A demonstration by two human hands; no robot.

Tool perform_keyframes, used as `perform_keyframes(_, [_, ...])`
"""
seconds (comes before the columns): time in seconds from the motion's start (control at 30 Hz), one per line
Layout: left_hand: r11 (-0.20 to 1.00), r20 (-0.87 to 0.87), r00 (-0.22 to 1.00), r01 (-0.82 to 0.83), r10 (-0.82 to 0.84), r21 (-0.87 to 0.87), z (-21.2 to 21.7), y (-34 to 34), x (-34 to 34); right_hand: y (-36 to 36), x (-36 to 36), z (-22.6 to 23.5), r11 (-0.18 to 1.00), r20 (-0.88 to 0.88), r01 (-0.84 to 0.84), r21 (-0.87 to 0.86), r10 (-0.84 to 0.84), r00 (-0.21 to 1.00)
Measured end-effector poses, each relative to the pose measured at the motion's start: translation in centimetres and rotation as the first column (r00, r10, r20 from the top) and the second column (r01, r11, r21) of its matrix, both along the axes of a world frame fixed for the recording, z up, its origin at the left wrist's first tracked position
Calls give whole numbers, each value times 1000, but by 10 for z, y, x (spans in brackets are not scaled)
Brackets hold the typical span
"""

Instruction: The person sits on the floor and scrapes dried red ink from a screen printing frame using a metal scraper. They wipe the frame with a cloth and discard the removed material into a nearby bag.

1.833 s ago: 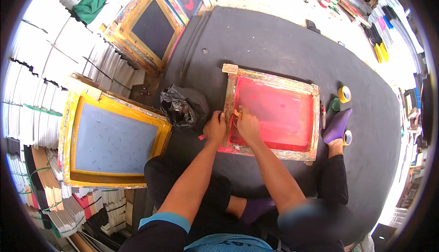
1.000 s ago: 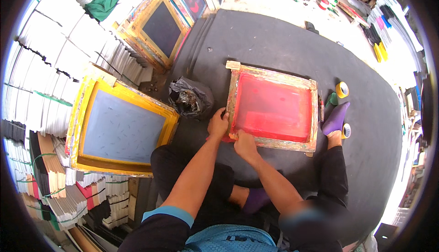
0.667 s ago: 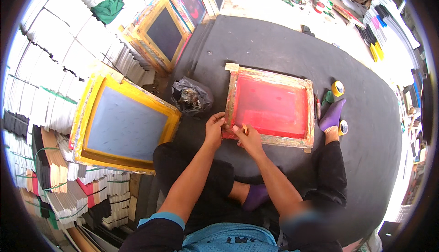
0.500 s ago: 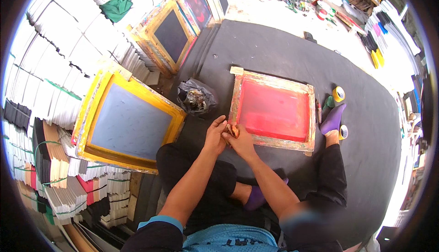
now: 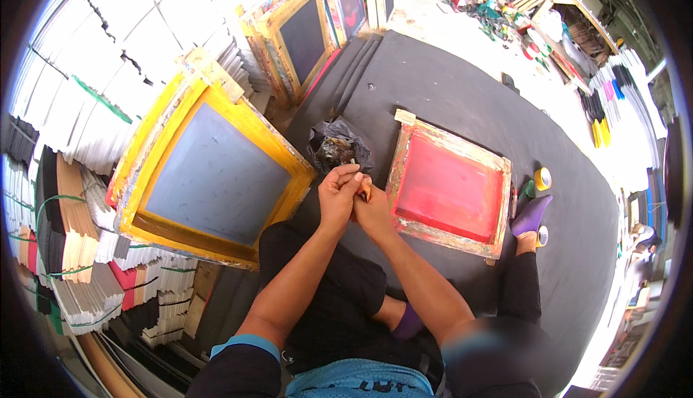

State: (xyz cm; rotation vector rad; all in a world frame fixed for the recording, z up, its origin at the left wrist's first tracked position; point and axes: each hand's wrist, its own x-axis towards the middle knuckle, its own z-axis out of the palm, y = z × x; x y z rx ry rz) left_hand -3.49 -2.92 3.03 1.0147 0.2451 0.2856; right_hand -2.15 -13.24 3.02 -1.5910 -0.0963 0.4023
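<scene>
My left hand [image 5: 338,194] and my right hand [image 5: 374,209] meet just in front of a black plastic bag [image 5: 357,154] that stands crumpled open with scraps inside. A small orange and dark piece [image 5: 366,193] pokes out between the fingers of my right hand; its kind is too small to tell. Left thumb and fingertips are pinched together, and what they hold is mostly covered. To the right of my hands lies a wooden screen-printing frame [image 5: 401,214] with red, ink-stained mesh, flat on the dark mat [image 5: 462,87].
On the left leans a yellow-framed screen [image 5: 216,167] with grey mesh, beside stacked sheets [image 5: 79,297]. More framed screens [image 5: 299,40] stand farther back. Right of the red frame lie two tape rolls [image 5: 543,178] by my purple-socked foot [image 5: 533,217]. Cluttered items [image 5: 491,19] cover the far floor.
My hands, still together, have moved forward and nearer the plastic bag, away from the red frame's corner. The whole view has shifted, so the frame and bag sit farther right.
</scene>
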Motion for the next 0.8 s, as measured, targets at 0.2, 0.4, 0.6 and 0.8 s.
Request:
perform_keyframes(0.2, [906,-81,906,-403,415,130,-12,25,16,27,24,28,991,-29,81,103,-79,996])
perform_keyframes(0.4, [882,-520,726,-452,449,131,-86,43,42,58,102,0,996,418,-50,72,16,908])
perform_keyframes(0.6, [840,-469,738,-542,485,14,-56,34,39,57,119,-18,376,189,-85,-923,632,752])
perform_keyframes(0.8, [778,-284,732,-621,620,96,-45,24,33,50,133,-31,178,-111,-318,-931,693,712])
